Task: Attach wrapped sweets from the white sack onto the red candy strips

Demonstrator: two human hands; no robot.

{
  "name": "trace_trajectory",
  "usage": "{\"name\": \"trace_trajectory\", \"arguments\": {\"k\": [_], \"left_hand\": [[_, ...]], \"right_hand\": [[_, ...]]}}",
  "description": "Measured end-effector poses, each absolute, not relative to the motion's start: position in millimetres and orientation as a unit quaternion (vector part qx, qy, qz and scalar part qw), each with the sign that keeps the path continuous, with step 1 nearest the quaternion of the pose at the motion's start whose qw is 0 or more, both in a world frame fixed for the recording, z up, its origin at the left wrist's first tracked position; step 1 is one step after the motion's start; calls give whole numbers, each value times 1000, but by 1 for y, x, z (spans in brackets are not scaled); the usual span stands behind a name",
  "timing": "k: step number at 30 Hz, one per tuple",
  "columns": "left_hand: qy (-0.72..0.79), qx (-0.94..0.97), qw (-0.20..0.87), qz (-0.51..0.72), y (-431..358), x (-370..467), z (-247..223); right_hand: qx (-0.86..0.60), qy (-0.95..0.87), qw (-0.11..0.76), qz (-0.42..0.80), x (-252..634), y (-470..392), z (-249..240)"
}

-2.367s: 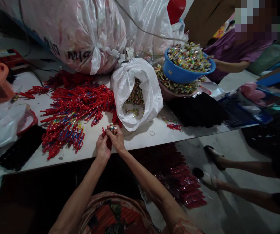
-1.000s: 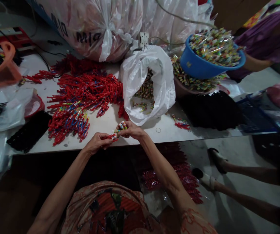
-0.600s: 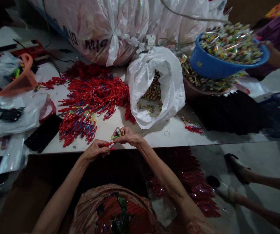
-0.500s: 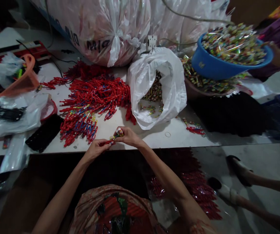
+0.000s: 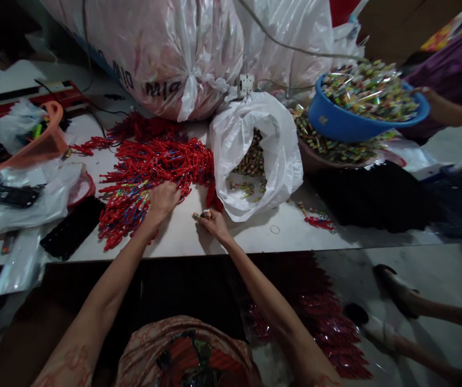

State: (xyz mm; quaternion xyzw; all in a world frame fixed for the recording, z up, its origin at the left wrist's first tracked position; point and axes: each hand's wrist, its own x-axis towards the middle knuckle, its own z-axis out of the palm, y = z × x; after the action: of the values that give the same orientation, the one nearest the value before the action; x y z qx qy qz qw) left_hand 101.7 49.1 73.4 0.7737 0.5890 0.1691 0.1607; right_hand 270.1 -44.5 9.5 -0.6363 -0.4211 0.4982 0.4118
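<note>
White table (image 5: 223, 239) crowded with bags and bowls; the red heap (image 5: 150, 172) sits within easy reach. Left hand (image 5: 163, 198) lies spread on the heap's near edge, fingers curled into the pieces. Right hand (image 5: 214, 221) pinches a few candies (image 5: 202, 215) just beside the open bag (image 5: 255, 156), ready supply.

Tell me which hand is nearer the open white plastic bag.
Right. The right hand rests on the table just below the white plastic bag, pinching small wrapped pieces; the left hand lies farther left, on the red pile.
</note>
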Motion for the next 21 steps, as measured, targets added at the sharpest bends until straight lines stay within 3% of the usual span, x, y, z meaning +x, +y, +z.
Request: {"name": "trace_trajectory", "arguments": {"k": [3,7,13,15,18,21], "left_hand": [[592,739,251,203,74,146,58],[570,728,273,267,78,159,42],[547,710,284,339,52,133,45],[530,675,369,357,35,119,49],[478,562,585,335,2,99,54],[419,458,734,275,-28,87,58]], "right_hand": [[-655,-444,395,467,270,-44,5],[-641,-440,386,496,275,-46,8],[-622,-367,467,511,280,-50,20],[-604,-346,497,519,281,-52,30],[-571,-324,521,545,282,-53,50],[-535,-334,488,603,280,-52,66]]}}
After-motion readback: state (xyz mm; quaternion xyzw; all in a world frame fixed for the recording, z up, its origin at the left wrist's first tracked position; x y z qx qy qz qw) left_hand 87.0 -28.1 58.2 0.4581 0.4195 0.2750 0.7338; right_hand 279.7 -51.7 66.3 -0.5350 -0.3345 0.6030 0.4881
